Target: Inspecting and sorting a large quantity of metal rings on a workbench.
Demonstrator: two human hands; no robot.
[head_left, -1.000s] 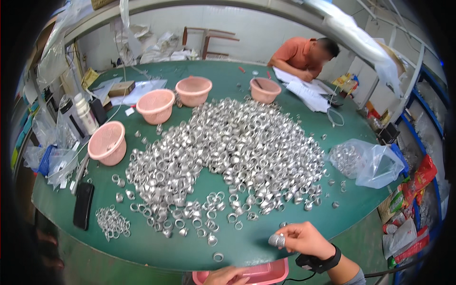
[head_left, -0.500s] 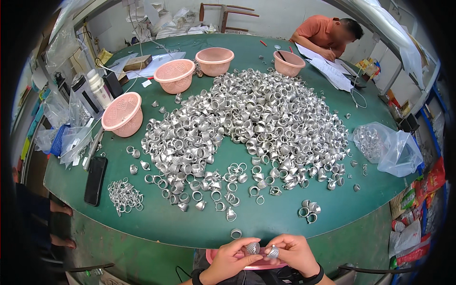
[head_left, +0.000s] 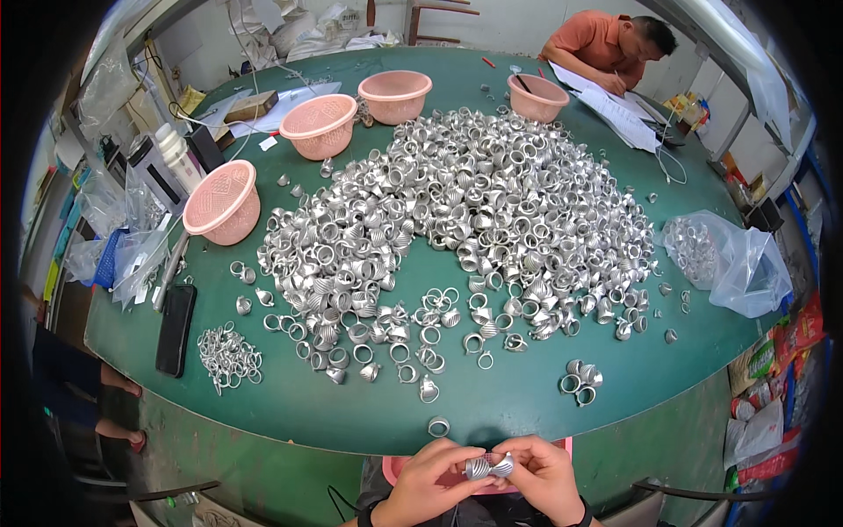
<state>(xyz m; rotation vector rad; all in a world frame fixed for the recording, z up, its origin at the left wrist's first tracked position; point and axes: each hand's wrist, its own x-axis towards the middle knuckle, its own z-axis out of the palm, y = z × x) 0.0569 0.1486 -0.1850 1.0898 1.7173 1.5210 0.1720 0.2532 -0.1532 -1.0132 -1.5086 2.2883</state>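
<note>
In front of me at the table's near edge, my left hand (head_left: 426, 485) pinches a silver spiral-grooved ring (head_left: 477, 468) between thumb and fingers. My right hand (head_left: 546, 481) is closed on a second silver grooved ring (head_left: 503, 466). The two pieces meet end to end, or nearly so; whether they actually touch I cannot tell. Below both hands is a pink plastic basket (head_left: 392, 468), mostly covered by them. A single ring (head_left: 438, 427) lies on the table just beyond my fingers. Farther off spreads a large heap of similar rings (head_left: 492, 189).
A small pile of thin rings (head_left: 230, 358) lies beside a black phone (head_left: 176, 330) on the left. Pink baskets (head_left: 224, 204) stand around the heap. A clear plastic bag (head_left: 746, 272) rests at the right. Across the green table (head_left: 325, 413), a person (head_left: 606, 53) writes on papers.
My hands have come closer together, bringing the two rings end to end. The view has shifted slightly.
</note>
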